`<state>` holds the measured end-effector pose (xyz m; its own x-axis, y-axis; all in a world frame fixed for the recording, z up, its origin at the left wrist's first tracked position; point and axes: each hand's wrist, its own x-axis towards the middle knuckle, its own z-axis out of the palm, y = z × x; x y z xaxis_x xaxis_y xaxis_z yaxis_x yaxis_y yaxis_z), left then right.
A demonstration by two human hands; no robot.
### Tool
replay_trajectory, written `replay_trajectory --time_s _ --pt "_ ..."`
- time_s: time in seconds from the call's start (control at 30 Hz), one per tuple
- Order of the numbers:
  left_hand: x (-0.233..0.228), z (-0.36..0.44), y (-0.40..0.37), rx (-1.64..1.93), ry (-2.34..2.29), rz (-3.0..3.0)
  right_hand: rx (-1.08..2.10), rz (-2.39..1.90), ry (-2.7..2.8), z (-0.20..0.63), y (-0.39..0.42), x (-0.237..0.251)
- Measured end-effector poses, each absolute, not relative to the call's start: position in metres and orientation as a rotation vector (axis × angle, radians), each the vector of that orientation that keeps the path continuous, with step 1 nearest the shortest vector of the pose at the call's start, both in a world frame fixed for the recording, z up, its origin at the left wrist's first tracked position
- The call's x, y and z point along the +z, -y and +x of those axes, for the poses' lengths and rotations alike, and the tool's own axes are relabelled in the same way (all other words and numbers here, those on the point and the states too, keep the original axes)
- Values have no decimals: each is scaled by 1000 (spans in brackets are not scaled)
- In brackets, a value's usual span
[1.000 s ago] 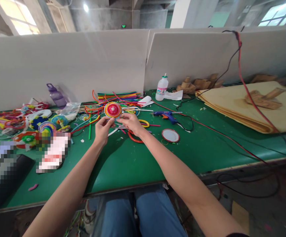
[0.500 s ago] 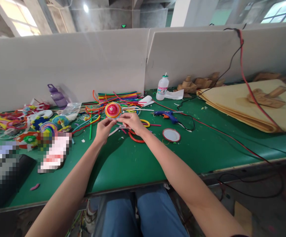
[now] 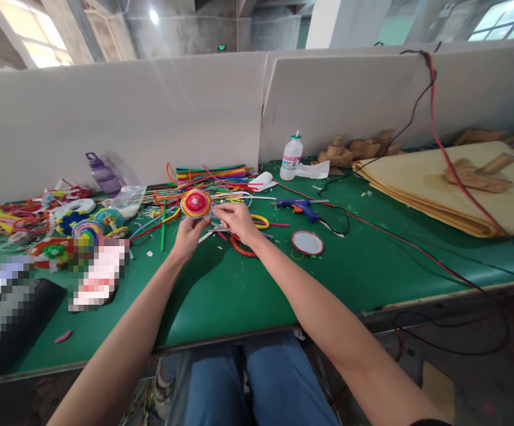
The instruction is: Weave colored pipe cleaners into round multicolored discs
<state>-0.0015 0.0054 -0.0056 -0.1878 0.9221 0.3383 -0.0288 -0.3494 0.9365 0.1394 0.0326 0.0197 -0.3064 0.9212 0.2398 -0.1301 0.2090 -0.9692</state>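
Note:
A round disc of coiled pipe cleaners (image 3: pixel 196 204), red and pink at its centre with orange, yellow and pale blue rings, is held up above the table. My left hand (image 3: pixel 190 236) is closed on its lower edge, the fingers partly hidden behind it. At the disc's right edge, my right hand (image 3: pixel 236 222) pinches with thumb and forefinger. Below the hands lie scissors (image 3: pixel 207 233), partly covered, and a red curved piece (image 3: pixel 242 247). Behind the disc is a bundle of coloured pipe cleaners (image 3: pixel 215 174).
A blue glue gun (image 3: pixel 298 207) with its cord lies to the right, near a round white lid-like disc (image 3: pixel 307 242). A white bottle (image 3: pixel 291 157) and a purple bottle (image 3: pixel 104 174) stand at the back. Finished-looking coiled pieces (image 3: pixel 88 229) pile up left. Folded yellow sheets (image 3: pixel 434 183) lie right.
The disc has shifted slightly left and down and is turned more toward me. My right hand's fingers have moved from its lower edge to its right edge.

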Motion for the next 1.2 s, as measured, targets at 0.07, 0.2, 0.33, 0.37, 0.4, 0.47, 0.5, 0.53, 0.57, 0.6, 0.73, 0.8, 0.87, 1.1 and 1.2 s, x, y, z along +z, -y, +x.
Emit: replay_trajectory --time_s 0.07,0.2,0.33,0.37,0.4,0.47,0.5,0.53,0.57,0.6,0.73,0.8,0.87,1.1,1.2 --pt "-6 -2 -5 1639 -1123 1345 1390 -802 1452 141 -32 22" --pt "-9 -3 -7 1638 -1140 1371 1499 -781 1429 143 -29 28" --pt "-10 -3 -7 1628 -1133 1356 1506 -779 1430 143 -26 32" --pt "-10 -3 -7 1627 -1118 1349 1499 -784 1426 142 -26 31" --pt "-10 -3 -6 1627 -1102 1341 1488 -785 1423 141 -26 31" --pt "-10 -4 -6 1645 -1081 1319 1449 -774 1443 140 -26 29" --pt "-10 -4 -7 1661 -1078 1305 1425 -764 1475 140 -27 28" --pt "-10 -5 -7 1675 -1076 1292 1398 -750 1522 141 -28 28" --pt "-11 -5 -8 1687 -1071 1278 1369 -738 1580 143 -29 29" --pt "-11 -5 -8 1693 -1058 1266 1334 -729 1640 146 -30 30" --pt "-13 -5 -9 1656 -1004 1256 1041 -773 1598 160 -36 41" --pt "-13 -5 -8 1616 -996 1280 866 -814 1529 164 -40 44" --pt "-14 -4 -7 1571 -994 1312 820 -840 1534 167 -43 44" --pt "-12 -2 -3 1417 -1012 1391 1151 -785 1562 168 -48 40" --pt "-11 -2 -2 1373 -1029 1395 1142 -771 1593 170 -48 42"
